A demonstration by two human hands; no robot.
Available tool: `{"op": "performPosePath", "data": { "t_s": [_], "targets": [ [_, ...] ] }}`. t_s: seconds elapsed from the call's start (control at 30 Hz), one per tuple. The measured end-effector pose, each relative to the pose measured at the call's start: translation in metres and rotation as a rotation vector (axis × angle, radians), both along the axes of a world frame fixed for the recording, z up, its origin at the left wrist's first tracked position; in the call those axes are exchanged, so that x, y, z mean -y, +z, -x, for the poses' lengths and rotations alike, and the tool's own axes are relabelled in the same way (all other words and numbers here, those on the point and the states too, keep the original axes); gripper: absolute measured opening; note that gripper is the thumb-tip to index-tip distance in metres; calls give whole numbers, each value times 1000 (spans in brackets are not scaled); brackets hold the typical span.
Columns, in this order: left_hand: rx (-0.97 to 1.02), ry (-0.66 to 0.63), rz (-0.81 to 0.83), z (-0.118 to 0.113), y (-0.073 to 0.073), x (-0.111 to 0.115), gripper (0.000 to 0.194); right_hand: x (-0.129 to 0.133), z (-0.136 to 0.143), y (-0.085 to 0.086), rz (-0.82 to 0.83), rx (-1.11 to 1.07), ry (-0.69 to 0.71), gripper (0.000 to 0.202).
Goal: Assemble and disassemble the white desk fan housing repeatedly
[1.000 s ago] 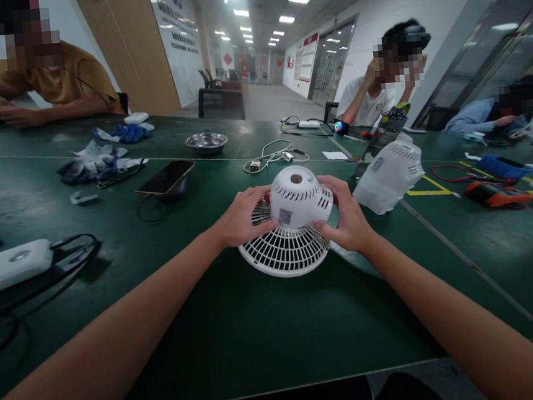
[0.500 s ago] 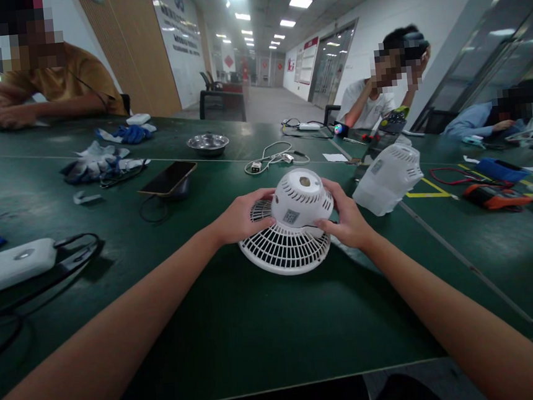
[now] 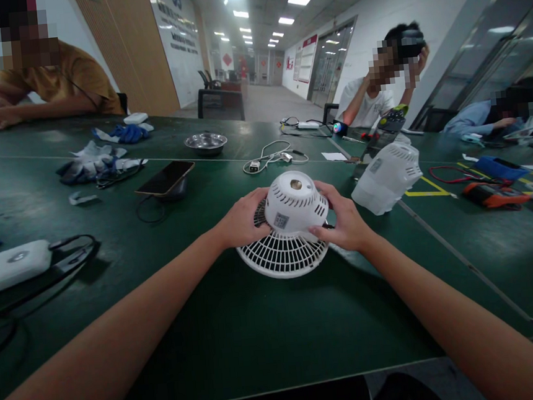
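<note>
A white vented motor housing with a square code label sits on a round white fan grille, which lies on the green table. My left hand grips the housing from the left, thumb in front and fingers behind. On the other side my right hand holds it the same way, its thumb at the lower front edge. Parts of the fingers of both hands are hidden behind the housing. To the right stands a white, translucent vented plastic part, apart from my hands.
A phone, gloves and a power strip lie on the left. Farther back are a metal bowl and a white cable. An orange multimeter lies right. Several people sit around the table.
Both hands have turned the housing slightly, and its label and top hole have shifted left. My grip stays on it. The view has moved a little.
</note>
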State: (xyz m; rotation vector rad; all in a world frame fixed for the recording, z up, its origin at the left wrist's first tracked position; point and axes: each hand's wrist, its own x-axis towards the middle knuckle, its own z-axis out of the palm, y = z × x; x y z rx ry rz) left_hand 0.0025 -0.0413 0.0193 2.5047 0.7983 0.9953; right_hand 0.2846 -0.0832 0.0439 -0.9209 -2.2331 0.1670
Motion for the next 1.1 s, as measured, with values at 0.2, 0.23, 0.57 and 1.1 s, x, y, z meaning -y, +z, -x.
{"op": "performPosePath", "data": {
  "t_s": [0.2, 0.23, 0.57, 1.1],
  "targets": [
    [-48, -8, -47, 3, -9, -5, 69, 1, 0, -1, -68, 77, -26, 96],
    [-62, -6, -48, 4, -9, -5, 71, 1, 0, -1, -76, 76, -30, 96],
    [-110, 82, 42, -1, -1, 1, 75, -2, -3, -5, -122, 20, -60, 90],
    [-102, 92, 57, -1, -1, 1, 70, 0, -5, -2, 2, -37, -59, 79]
  ]
}}
